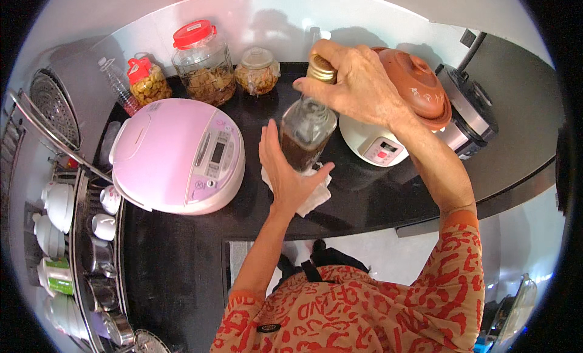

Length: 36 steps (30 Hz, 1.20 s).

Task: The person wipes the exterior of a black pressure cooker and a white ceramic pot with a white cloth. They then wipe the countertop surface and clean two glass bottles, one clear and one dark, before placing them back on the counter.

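Observation:
A clear glass bottle (pixel 308 130) with dark liquid and a gold metal cap stands upright on the black counter, over a crumpled white cloth or tissue (pixel 319 200). My right hand (pixel 360 82) grips the gold cap (pixel 322 70) from above, thumb on the near side. My left hand (pixel 291 171) is at the bottle's lower near side with fingers and thumb spread apart; whether the palm touches the glass cannot be told. The bottle's base is partly hidden behind my left hand.
A pink rice cooker (pixel 175 157) sits left. Behind stand a large red-lidded jar (pixel 205 70), a smaller red-lidded jar (pixel 149 82) and a glass jar (pixel 257 73). Right are a white cooker (pixel 364 141) with a clay pot (pixel 412 86) and a steel-and-black cooker (pixel 469 109). A dish rack (pixel 82 243) stands far left.

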### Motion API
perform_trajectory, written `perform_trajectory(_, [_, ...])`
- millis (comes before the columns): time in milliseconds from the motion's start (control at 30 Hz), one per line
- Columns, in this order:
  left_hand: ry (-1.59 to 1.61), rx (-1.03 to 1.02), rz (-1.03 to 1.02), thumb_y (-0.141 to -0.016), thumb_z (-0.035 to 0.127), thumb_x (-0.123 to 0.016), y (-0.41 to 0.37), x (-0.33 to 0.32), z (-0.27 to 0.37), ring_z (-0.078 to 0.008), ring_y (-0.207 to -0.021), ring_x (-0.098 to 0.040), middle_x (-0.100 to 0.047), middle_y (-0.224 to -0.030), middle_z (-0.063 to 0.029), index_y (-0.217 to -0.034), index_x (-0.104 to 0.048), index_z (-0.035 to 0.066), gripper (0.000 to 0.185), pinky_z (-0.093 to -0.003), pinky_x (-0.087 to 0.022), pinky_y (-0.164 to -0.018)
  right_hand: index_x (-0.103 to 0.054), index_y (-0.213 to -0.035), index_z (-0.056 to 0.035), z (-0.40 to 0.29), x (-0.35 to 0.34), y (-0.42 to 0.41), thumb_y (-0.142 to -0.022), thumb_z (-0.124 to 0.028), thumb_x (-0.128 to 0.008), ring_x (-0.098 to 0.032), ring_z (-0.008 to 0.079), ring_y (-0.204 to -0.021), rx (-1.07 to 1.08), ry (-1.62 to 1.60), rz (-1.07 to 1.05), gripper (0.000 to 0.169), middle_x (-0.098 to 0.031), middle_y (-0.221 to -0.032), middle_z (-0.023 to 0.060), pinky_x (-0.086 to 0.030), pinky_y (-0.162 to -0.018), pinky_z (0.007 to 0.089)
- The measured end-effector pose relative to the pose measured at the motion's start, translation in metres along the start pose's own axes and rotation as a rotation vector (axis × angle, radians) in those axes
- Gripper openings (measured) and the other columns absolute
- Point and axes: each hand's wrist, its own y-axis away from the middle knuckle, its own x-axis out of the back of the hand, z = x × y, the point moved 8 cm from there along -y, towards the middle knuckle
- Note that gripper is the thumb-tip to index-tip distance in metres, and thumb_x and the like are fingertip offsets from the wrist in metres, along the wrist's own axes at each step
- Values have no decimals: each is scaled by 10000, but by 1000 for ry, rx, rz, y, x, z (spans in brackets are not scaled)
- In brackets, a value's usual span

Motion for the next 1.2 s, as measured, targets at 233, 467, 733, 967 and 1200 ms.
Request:
perform_trajectory(233, [359, 222, 53, -614, 89, -851, 39, 52, 5, -212, -1069, -553, -535, -1178, -123, -1297, -380, -14, 836, -343, -460, -907, -562, -1080, -29, -21, -14, 33, -860, -248, -673, -584, 103, -698, 56, -751, -138, 330, -627, -766, 38, -476, -661, 259])
perform_trajectory(467, [566, 484, 232, -681, 117, -784, 90, 90, -6, -187, -962, -614, -611, -1083, -103, -1256, -438, 15, 679, -329, -506, -846, -545, -1197, -183, 74, -194, 113, -735, -406, -695, -475, 392, -1088, -106, -237, 45, 533, -446, -1249, 157, -441, -844, 504])
perform_trajectory(733, [526, 506, 336, -713, 95, -762, 128, 89, 1, -205, -994, -594, -563, -1153, -121, -1430, -251, 35, 882, -341, -498, -868, -614, -1093, -136, 24, -265, 185, -687, -250, -734, -488, 344, -1117, -54, -219, -246, 439, -530, -1178, 128, -445, -834, 466])
perform_trajectory(967, [671, 525, 337, -741, 54, -742, 128, 56, 22, -223, -1063, -574, -503, -1258, -131, -1494, -116, 122, 982, -368, -505, -888, -587, -1082, -45, 6, -87, 159, -745, -73, -685, -579, 351, -856, -115, -917, 270, 352, -574, -947, 170, -462, -758, 416])
perform_trajectory(1200, [565, 416, 275, -708, 104, -767, 120, 30, 60, -219, -1177, -492, -440, -1342, -124, -1487, -136, 81, 1003, -353, -428, -987, -534, -1104, 28, -33, -33, 159, -791, -46, -632, -565, 313, -892, 125, -786, 231, 336, -564, -980, 182, -446, -773, 388])
